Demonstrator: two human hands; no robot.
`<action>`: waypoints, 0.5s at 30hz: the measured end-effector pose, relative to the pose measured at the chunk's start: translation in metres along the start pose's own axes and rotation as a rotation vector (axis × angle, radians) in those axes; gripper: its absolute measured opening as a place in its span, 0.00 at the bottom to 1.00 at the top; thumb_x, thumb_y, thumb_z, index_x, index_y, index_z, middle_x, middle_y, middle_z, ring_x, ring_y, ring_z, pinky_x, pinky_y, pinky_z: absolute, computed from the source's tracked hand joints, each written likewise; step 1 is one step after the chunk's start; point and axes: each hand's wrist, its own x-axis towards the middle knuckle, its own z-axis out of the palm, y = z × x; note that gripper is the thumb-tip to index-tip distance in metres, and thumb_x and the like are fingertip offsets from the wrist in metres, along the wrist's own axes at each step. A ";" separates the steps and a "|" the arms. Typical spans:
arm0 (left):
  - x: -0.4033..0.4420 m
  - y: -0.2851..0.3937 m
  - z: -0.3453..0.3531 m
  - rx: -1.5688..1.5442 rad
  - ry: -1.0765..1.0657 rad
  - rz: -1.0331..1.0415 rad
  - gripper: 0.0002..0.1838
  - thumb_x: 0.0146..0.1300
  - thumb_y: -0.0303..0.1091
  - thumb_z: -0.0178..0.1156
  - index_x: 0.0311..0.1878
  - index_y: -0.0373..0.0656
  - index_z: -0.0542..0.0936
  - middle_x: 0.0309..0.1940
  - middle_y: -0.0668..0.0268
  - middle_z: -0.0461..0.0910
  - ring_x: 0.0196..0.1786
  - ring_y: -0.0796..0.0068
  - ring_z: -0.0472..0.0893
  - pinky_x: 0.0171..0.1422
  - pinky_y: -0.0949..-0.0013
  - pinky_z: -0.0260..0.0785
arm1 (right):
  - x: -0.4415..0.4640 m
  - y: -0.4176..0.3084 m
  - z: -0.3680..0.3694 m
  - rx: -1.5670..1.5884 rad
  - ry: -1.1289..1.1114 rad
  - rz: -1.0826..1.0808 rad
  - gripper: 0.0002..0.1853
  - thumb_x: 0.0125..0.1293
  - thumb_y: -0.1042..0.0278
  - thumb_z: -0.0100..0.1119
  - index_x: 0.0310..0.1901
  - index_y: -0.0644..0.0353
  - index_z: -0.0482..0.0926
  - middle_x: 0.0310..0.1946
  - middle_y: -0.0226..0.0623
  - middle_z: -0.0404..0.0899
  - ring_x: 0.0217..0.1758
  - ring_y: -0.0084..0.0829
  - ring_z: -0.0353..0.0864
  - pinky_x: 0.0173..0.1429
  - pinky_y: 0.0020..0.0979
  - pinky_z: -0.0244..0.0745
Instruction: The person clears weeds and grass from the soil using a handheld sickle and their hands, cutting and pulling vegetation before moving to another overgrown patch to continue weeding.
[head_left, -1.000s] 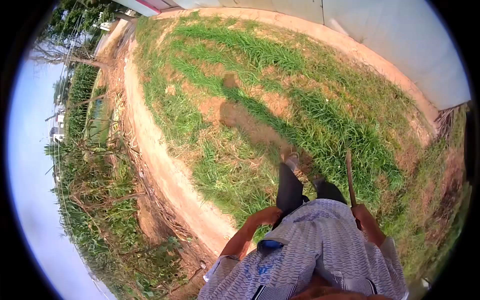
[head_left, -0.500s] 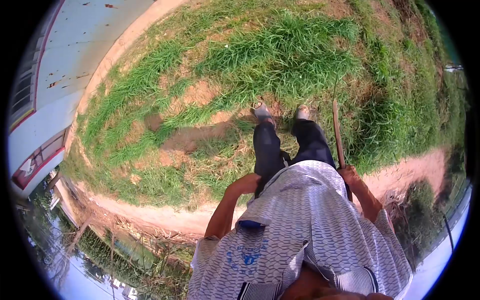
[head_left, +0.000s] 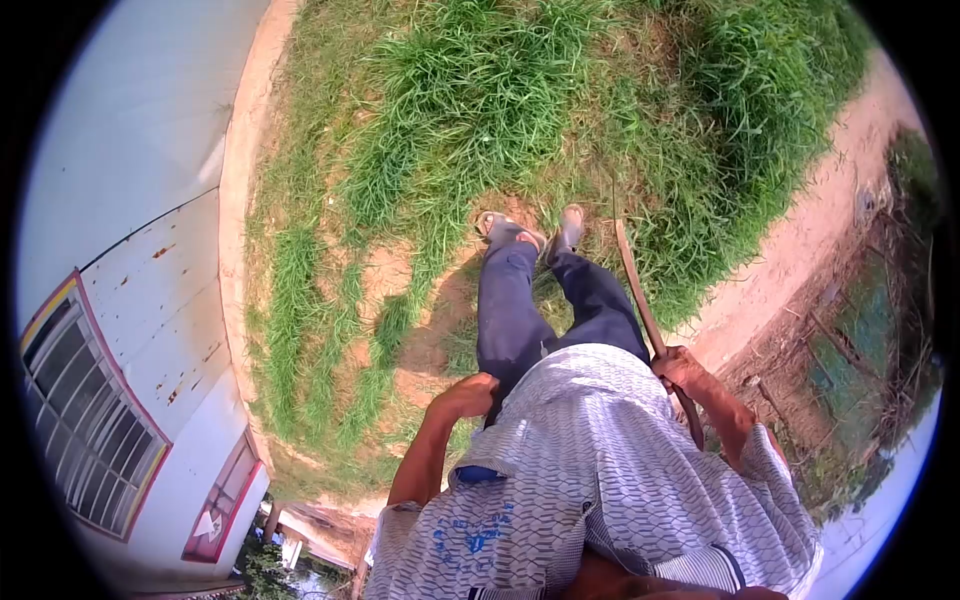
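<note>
My right hand (head_left: 679,369) is wrapped round a long wooden handle (head_left: 637,288), which points forward over the grass beside my right leg; its lower end curves down past my wrist. Any blade at the far tip is too thin to make out. My left hand (head_left: 468,396) rests at my left hip against the dark trousers (head_left: 512,310), fingers turned inward and partly hidden; whether it holds anything cannot be seen. Both feet stand on the ground in grey shoes (head_left: 566,226).
Tall green grass (head_left: 470,100) grows in clumps ahead. On the left stands a pale wall (head_left: 150,270) with a barred window (head_left: 90,405) and a narrow concrete edge. A dirt path (head_left: 800,235) and dry branches lie on the right.
The view has swung round, bringing the wall to the left side and the path to the right. The feet have shifted closer together. My right hand still grips the handle.
</note>
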 end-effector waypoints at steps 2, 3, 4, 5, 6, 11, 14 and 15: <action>0.008 0.027 -0.025 0.046 -0.144 -0.066 0.10 0.47 0.25 0.55 0.34 0.34 0.80 0.32 0.49 0.81 0.37 0.57 0.80 0.41 0.59 0.70 | -0.012 -0.005 0.007 0.683 0.038 0.253 0.07 0.52 0.71 0.67 0.31 0.62 0.79 0.19 0.33 0.76 0.14 0.23 0.70 0.14 0.28 0.64; 0.012 0.046 -0.043 0.089 -0.167 -0.071 0.10 0.47 0.25 0.55 0.34 0.34 0.80 0.32 0.49 0.81 0.37 0.57 0.80 0.41 0.59 0.70 | -0.012 -0.002 0.010 0.731 0.046 0.249 0.07 0.52 0.71 0.67 0.31 0.62 0.79 0.19 0.33 0.76 0.14 0.23 0.70 0.14 0.28 0.64; 0.019 0.065 -0.060 0.136 -0.269 -0.163 0.10 0.48 0.27 0.57 0.35 0.35 0.81 0.31 0.53 0.82 0.37 0.62 0.80 0.40 0.60 0.70 | -0.011 0.001 0.014 0.741 0.107 0.266 0.07 0.51 0.72 0.68 0.30 0.62 0.78 0.18 0.32 0.76 0.14 0.23 0.70 0.15 0.28 0.65; 0.025 0.081 -0.074 0.174 -0.367 -0.260 0.10 0.50 0.29 0.59 0.35 0.35 0.82 0.30 0.57 0.82 0.37 0.67 0.80 0.39 0.61 0.71 | -0.009 0.004 0.016 0.743 0.161 0.287 0.08 0.51 0.72 0.69 0.29 0.61 0.78 0.18 0.32 0.75 0.15 0.23 0.71 0.15 0.28 0.67; 0.031 0.094 -0.089 0.134 -0.417 -0.278 0.13 0.55 0.34 0.62 0.41 0.38 0.83 0.33 0.63 0.83 0.38 0.74 0.80 0.42 0.64 0.71 | -0.005 0.009 0.014 0.779 0.181 0.306 0.09 0.51 0.71 0.70 0.29 0.60 0.76 0.19 0.31 0.75 0.15 0.23 0.72 0.16 0.27 0.68; 0.119 0.095 -0.157 -0.058 -0.354 -0.113 0.19 0.65 0.42 0.61 0.52 0.39 0.80 0.46 0.65 0.83 0.49 0.74 0.80 0.56 0.67 0.71 | 0.056 0.034 -0.013 0.784 0.351 0.320 0.13 0.60 0.63 0.68 0.35 0.60 0.73 0.21 0.33 0.77 0.17 0.23 0.73 0.17 0.27 0.68; 0.212 0.088 -0.201 0.007 -0.357 -0.081 0.19 0.64 0.41 0.61 0.52 0.39 0.80 0.46 0.62 0.83 0.51 0.73 0.79 0.57 0.67 0.70 | 0.139 0.064 -0.018 0.735 0.525 0.301 0.16 0.60 0.61 0.69 0.35 0.63 0.73 0.19 0.33 0.73 0.15 0.23 0.69 0.16 0.29 0.66; 0.250 0.080 -0.215 0.144 -0.351 -0.051 0.20 0.64 0.42 0.61 0.53 0.38 0.79 0.46 0.61 0.83 0.51 0.71 0.80 0.57 0.66 0.70 | 0.173 0.076 -0.014 0.708 0.604 0.309 0.16 0.60 0.60 0.69 0.36 0.63 0.73 0.17 0.32 0.71 0.15 0.24 0.68 0.16 0.29 0.66</action>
